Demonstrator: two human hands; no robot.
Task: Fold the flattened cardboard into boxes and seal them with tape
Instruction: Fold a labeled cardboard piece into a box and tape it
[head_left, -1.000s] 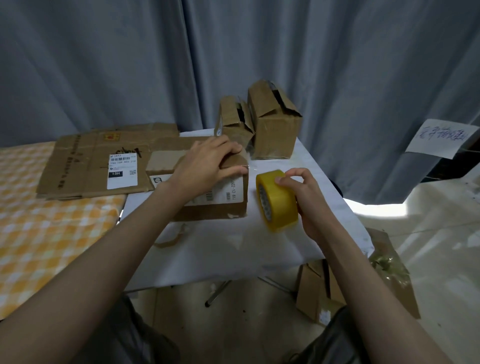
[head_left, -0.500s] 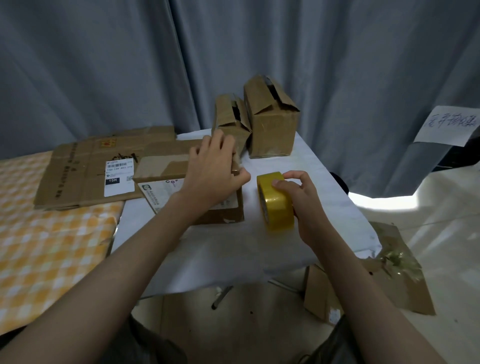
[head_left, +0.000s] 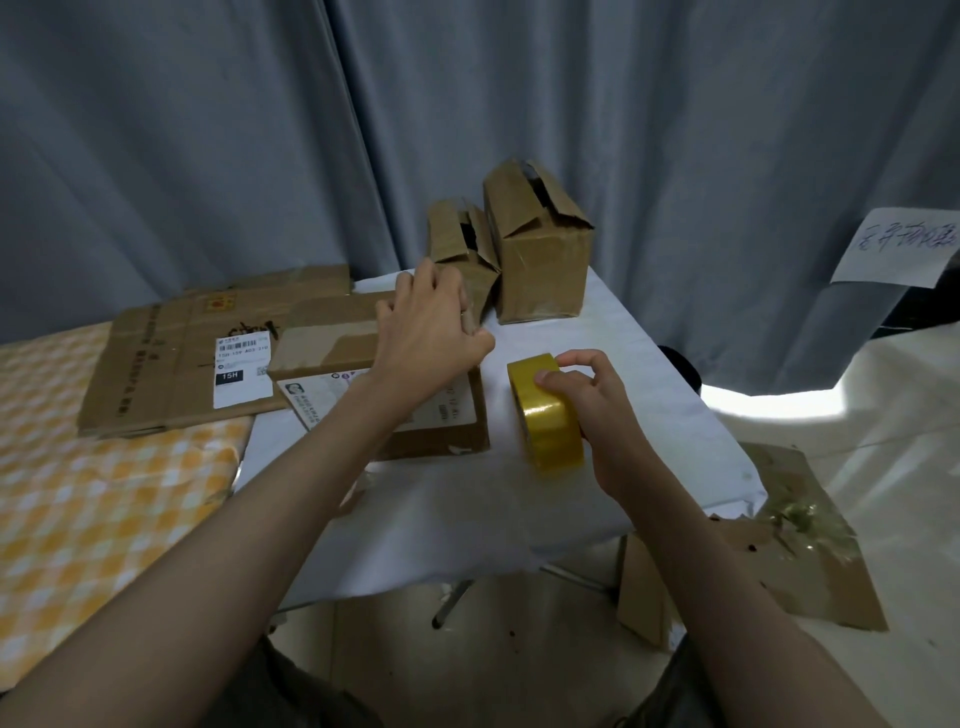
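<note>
Two hands are at work over the small white-covered table (head_left: 597, 483). The right hand (head_left: 597, 410) grips the yellow tape roll (head_left: 545, 415), which stands on edge on the cloth; thumb and fingertips (head_left: 545, 378) pinch at the top of the roll's outer face, probably hunting for the loose end so a strip can be pulled. Standing the roll upright keeps its rim where the fingers can pick at it.

Just to its left, the left hand (head_left: 431, 332) lies over the far right part of the low cardboard box (head_left: 415, 415) with the white printed label. Its fingers bend down past the far edge, out of sight, so whether they grip that edge or merely press the flaps flat cannot be told. Either way, the hand appears to be steadying the box and keeping its top closed next to the tape, ready for sealing. That step looks not yet begun: no strip is seen between roll and box.

Behind the box, touching or just beside each other near the curtain (head_left: 260, 130), two taller boxes (head_left: 540, 260) stand upright with their top flaps ragged and partly open, seemingly set aside at the table's back. To the left, flattened cardboard (head_left: 171, 358) bearing a barcode label lies partly on the orange checked surface (head_left: 104, 493), within reach as stock for the next fold. On the floor at the right, more cardboard (head_left: 779, 582) lies under crumpled clear tape.
</note>
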